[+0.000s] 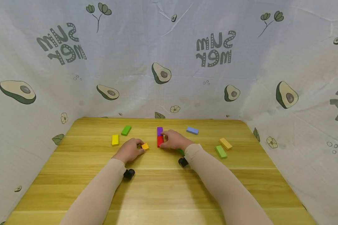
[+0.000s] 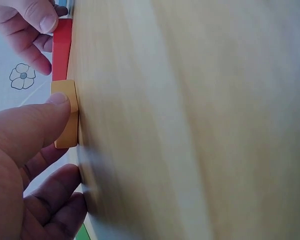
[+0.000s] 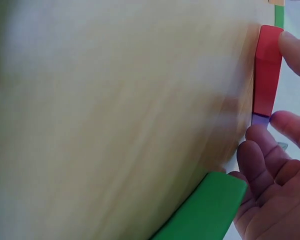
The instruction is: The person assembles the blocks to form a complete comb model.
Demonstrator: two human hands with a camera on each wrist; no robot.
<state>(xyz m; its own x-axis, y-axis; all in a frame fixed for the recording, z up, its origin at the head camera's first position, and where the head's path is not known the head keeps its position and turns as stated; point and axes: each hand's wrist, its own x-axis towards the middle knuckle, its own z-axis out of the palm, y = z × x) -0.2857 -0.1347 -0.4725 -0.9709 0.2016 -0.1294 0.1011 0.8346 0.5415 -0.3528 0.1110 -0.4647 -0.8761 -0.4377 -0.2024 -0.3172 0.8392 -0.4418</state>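
Observation:
My left hand (image 1: pixel 129 149) pinches an orange block (image 1: pixel 145 147) between thumb and finger; in the left wrist view this orange block (image 2: pixel 65 117) lies close to the table surface. A red block (image 1: pixel 160 142) lies on the table to its right, end to end with a purple block (image 1: pixel 160 131) behind it. Around the red block (image 3: pixel 267 70) my right hand (image 1: pixel 174 139) sets its thumb at the near end and a fingertip by the seam with the purple block (image 3: pixel 260 120). A dark green block (image 3: pixel 205 210) lies beneath the right wrist, mostly hidden in the head view.
On the wooden table (image 1: pixel 146 193), a yellow block (image 1: pixel 115 140) and a green block (image 1: pixel 126 130) lie to the left. To the right are a blue block (image 1: pixel 192 130), a pale orange block (image 1: pixel 225 143) and a light green block (image 1: pixel 221 152). Patterned cloth (image 1: pixel 140 103) hangs behind.

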